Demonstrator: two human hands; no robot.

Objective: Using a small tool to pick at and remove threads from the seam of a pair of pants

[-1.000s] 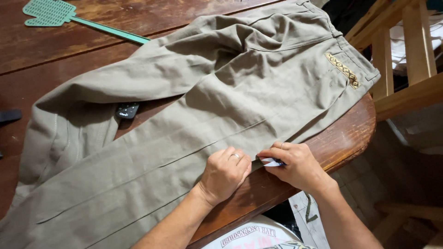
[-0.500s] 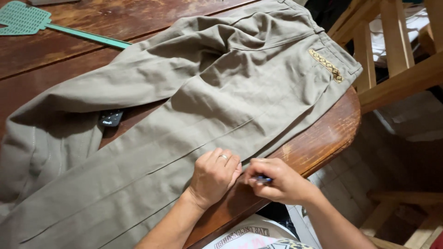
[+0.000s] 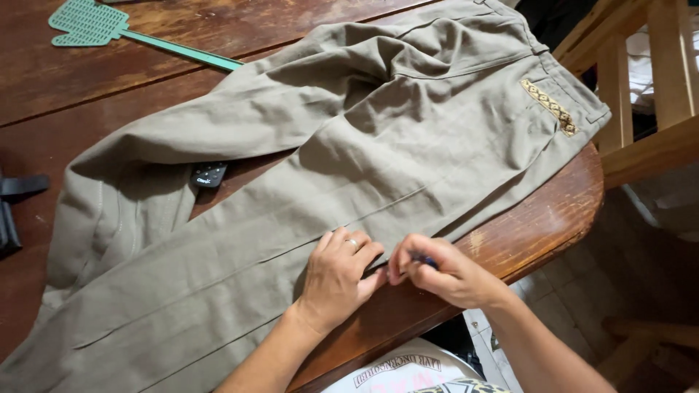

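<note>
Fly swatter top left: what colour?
Teal green fly swatter, mesh head and thin handle; head view.

Domestic room, likely a home dining or living area. Worn, scratched round wooden table (image 3: 539, 225) fills most of the frame. Green plastic fly swatter (image 3: 109, 28) lies at upper left; small dark remote control (image 3: 209, 175) at centre left. Wooden chair frame (image 3: 641, 109) at upper right. Tiled floor (image 3: 575, 306) at lower right. Khaki trousers (image 3: 349, 160) spread across the tabletop.

Both hands (image 3: 393, 273) on khaki trousers (image 3: 349, 167), wooden table (image 3: 539, 225).
</note>
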